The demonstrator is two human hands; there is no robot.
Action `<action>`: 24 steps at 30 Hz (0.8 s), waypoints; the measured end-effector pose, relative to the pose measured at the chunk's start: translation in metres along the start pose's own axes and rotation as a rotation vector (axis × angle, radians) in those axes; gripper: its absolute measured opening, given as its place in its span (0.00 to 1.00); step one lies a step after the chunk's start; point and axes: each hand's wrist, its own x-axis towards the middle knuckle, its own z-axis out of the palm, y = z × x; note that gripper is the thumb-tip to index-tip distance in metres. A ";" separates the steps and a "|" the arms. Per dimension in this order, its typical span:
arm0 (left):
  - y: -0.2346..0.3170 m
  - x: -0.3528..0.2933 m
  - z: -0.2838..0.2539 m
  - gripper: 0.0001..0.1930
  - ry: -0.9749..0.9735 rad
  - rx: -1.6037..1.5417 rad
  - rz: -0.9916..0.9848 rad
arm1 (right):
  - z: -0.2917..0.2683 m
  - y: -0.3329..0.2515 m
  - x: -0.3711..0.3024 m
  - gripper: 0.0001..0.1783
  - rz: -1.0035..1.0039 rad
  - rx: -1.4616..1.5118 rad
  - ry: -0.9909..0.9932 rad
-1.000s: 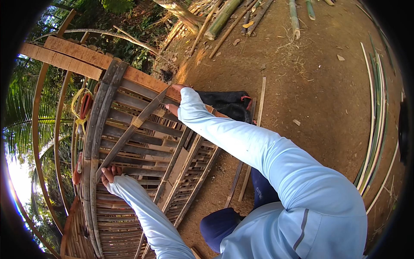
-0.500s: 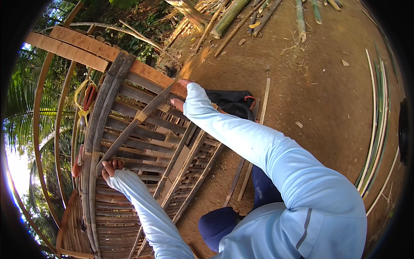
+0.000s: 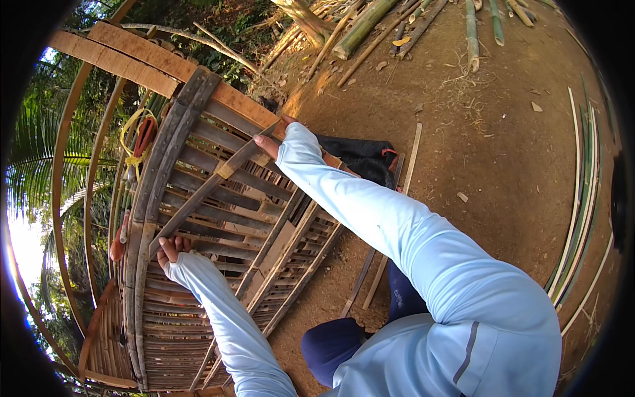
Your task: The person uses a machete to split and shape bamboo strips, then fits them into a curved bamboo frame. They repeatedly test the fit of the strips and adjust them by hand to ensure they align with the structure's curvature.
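Observation:
A dark bamboo strip point(image 3: 199, 194) with a pale node lies slantwise across a slatted bamboo frame point(image 3: 228, 235). At its lower end, near the curved double bamboo rail point(image 3: 137, 245), my left hand point(image 3: 174, 250) pinches it with bent fingers. My right hand point(image 3: 276, 140) holds the upper end beside a reddish wooden plank point(image 3: 241, 109), its thumb laid along the strip and the other fingers partly hidden. Under the strip, spaced slats run crosswise, with gaps between them.
Orange-handled tools and yellow cord point(image 3: 135, 155) hang outside the rail. A black cloth or bag point(image 3: 360, 155) lies behind my right forearm. Loose strips point(image 3: 411, 159) rest on the dirt, long green strips point(image 3: 577, 212) lie far right, and bamboo poles point(image 3: 364, 28) lie at the back.
My right thumb has moved onto the end of the strip, and the right fingers have closed in around it. The view has shifted slightly; the left hand keeps its hold.

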 end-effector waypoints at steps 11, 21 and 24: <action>0.002 0.006 -0.002 0.20 -0.020 0.026 -0.022 | 0.011 0.002 -0.009 0.59 -0.040 0.009 0.170; -0.002 0.006 0.002 0.16 -0.005 -0.080 -0.079 | 0.015 0.017 0.001 0.47 -0.256 -0.050 0.269; 0.008 0.005 0.001 0.14 0.031 -0.165 -0.087 | 0.019 0.019 0.007 0.53 -0.232 0.082 0.150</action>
